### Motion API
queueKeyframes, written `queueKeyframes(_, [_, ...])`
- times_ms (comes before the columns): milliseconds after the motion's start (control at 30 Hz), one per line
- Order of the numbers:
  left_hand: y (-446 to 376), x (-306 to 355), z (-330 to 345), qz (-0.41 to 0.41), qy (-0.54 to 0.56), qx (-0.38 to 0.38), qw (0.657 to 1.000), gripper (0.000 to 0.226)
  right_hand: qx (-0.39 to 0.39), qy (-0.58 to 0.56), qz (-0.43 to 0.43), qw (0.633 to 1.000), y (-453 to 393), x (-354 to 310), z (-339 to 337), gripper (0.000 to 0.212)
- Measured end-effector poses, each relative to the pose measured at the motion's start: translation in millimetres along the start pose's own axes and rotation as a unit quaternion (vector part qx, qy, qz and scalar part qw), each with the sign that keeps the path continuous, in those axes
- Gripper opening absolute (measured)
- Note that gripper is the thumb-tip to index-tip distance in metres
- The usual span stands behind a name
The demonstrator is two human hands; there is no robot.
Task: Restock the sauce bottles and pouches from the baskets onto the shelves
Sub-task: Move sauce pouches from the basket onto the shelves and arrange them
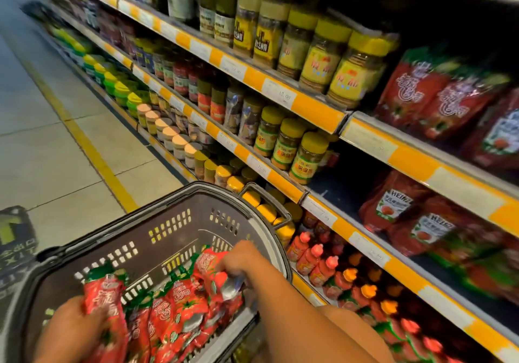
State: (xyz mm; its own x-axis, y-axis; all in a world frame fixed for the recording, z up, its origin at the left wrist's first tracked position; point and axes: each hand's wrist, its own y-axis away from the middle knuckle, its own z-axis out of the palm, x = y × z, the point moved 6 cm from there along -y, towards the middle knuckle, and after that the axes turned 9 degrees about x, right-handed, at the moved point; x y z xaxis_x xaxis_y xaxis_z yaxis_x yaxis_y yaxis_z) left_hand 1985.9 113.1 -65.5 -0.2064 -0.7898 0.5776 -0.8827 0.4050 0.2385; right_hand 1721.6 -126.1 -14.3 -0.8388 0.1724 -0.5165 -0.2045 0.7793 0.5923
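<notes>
The big shelves run along the right side, with red pouches already standing on the upper right. Below them sits the dark basket, full of red sauce pouches. The left hand holds one pouch in curled fingers. The right hand pinches the top of another. It would be best to lift them slowly so none rip or slip.
</notes>
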Motion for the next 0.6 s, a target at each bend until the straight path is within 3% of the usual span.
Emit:
queueKeyframes(100, [-1, 8, -5, 0.017, 0.013, 0.009, 1.0, 0.046, 0.026, -0.028, -0.035, 0.999, 17, -7, -20, 0.017])
queueKeyframes(233, [10, 40, -12, 0.042, 0.04, 0.004, 0.998, 0.028, 0.051, -0.102, -0.052, 0.992, 45, -7, -55, 0.035])
queueKeyframes(400, [35, 103, -23, 0.104, 0.104, -0.015, 0.989, 0.018, 0.095, -0.182, -0.057, 0.977, 80, 19, -114, 0.024])
queueKeyframes(467, [46, 130, -21, 0.13, 0.142, -0.044, 0.98, 0.007, 0.138, -0.219, -0.042, 0.965, 89, 43, -142, 0.019])
queueKeyframes(600, [68, 195, 5, 0.145, 0.236, -0.159, 0.948, 0.015, 0.213, -0.31, -0.008, 0.926, 94, 92, -187, 0.013])
